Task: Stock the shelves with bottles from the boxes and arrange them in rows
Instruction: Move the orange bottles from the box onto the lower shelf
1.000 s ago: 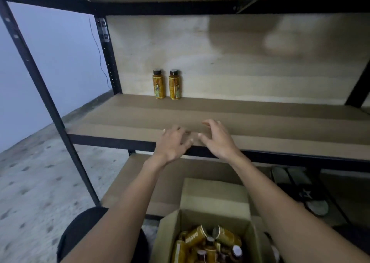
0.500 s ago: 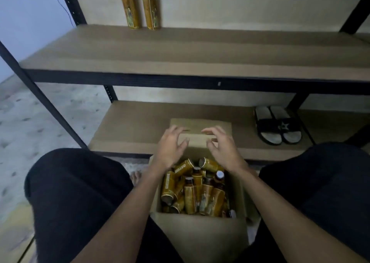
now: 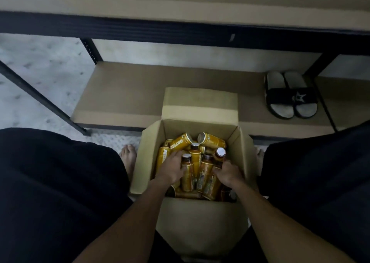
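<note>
Bottles [image 3: 195, 159] are lying jumbled in the open box [image 3: 243, 148], which is sitting between the person's knees, probably to keep the reach short. The right hand [image 3: 228, 173] is curling its fingers round a tilted bottle [image 3: 220, 153] just below its white cap. The left hand [image 3: 172, 171] is lying across the bottles beside it, thumb against one; whether it is gripping cannot be told. The shelf [image 3: 180, 8] to be stocked is waiting above and beyond both hands.
</note>
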